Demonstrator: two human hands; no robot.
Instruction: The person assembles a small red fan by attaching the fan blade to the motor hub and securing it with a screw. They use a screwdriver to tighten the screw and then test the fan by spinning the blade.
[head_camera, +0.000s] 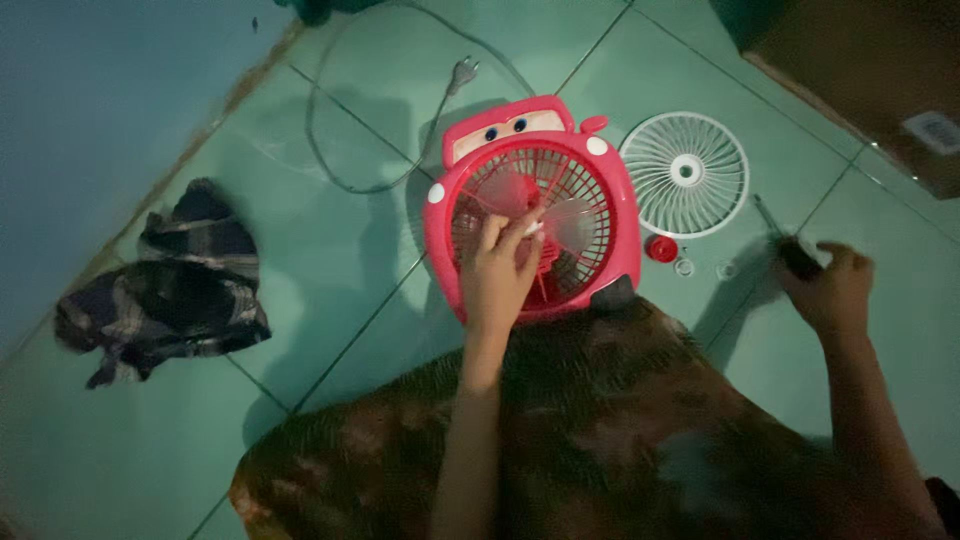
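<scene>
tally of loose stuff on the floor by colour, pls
Red: 2, fan, cap
White: 2, grille, plug
Clear: 2, small rings
Dark: 1, plaid cloth
Total: 7

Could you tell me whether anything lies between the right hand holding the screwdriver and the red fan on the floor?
Only small parts on the green tiles: a red round cap and two small clear rings lie between the right hand with its dark-handled screwdriver and the red plastic fan. The left hand already rests on the fan's grille.
</scene>
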